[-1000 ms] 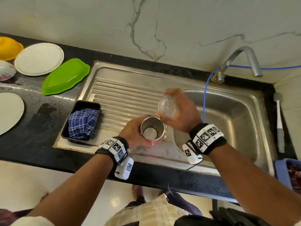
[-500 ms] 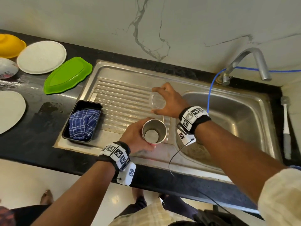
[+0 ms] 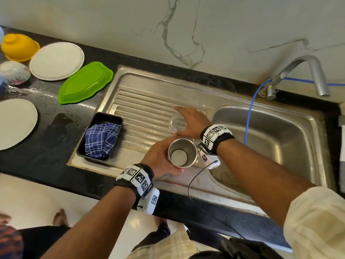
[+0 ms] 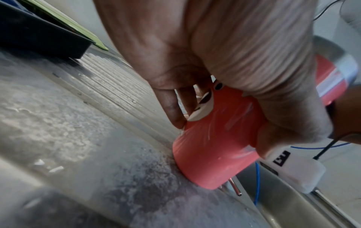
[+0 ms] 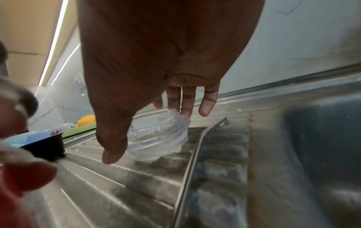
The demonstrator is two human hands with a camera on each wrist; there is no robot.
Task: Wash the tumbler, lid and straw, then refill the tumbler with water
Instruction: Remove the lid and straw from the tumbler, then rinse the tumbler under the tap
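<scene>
Three task things are showing, none of them visibly washed yet: no water is running from the tap (image 3: pixel 306 75) at the upper right of the head view, and no soap or scrubber is in either hand. The left hand (image 3: pixel 160 157) is wrapping its grip around the coral tumbler (image 4: pixel 213 148), which is standing open-mouthed on the flat front of the sink (image 3: pixel 130 77) at frame centre; its steel inside looks empty. The right hand (image 3: pixel 194 121) is hanging over the clear lid (image 5: pixel 158 138), which is lying on the ribbed drainboard just above the tumbler; the fingers are straight and spread, one fingertip touching the lid's rim, so this grip is slack rather than pinching. The metal straw (image 5: pixel 193 155) is lying along the ribs just right of the lid.

By my reading only the taking-apart is finished; washing all three and refilling are still waiting.

For room, the basin at right is lying open, apart from a blue hose (image 3: pixel 250 116) dropping into it. The black tray (image 3: pixel 119 118) with a checked cloth (image 3: pixel 101 141) is crowding the drainboard's left. Plates and a green dish (image 3: pixel 84 83) are filling the tabletop at upper left.
</scene>
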